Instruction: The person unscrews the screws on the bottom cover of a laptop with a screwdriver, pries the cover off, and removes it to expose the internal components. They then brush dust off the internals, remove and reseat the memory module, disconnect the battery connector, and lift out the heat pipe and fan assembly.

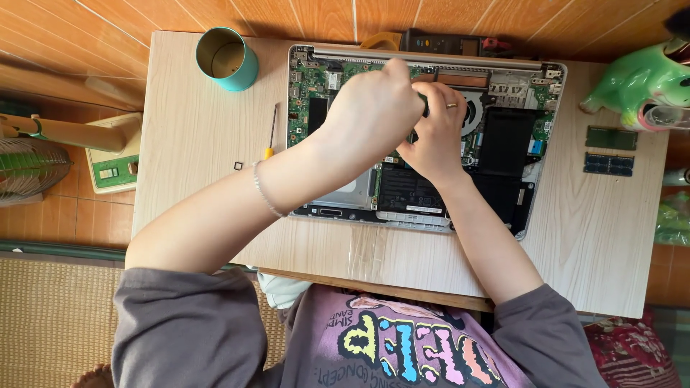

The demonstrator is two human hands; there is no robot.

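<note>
Orange floor tiles surround a low, pale wooden table (194,179), with a fan (29,169) at the far left. On the table's left part stand a teal cup (227,59), a thin yellow-handled screwdriver (270,133) and a tiny square part (238,166), which a sweeping forearm could easily knock off the edge. The opened laptop (338,93) lies at the centre with its boards bare. Over it, the left hand (370,115) has fingers curled together, and the right hand (436,133), wearing a ring, pinches something dark and mostly hidden. A slip there could scratch the circuitry. Two memory modules (610,151) sit loose on the right, near a green figurine (636,82).
</note>
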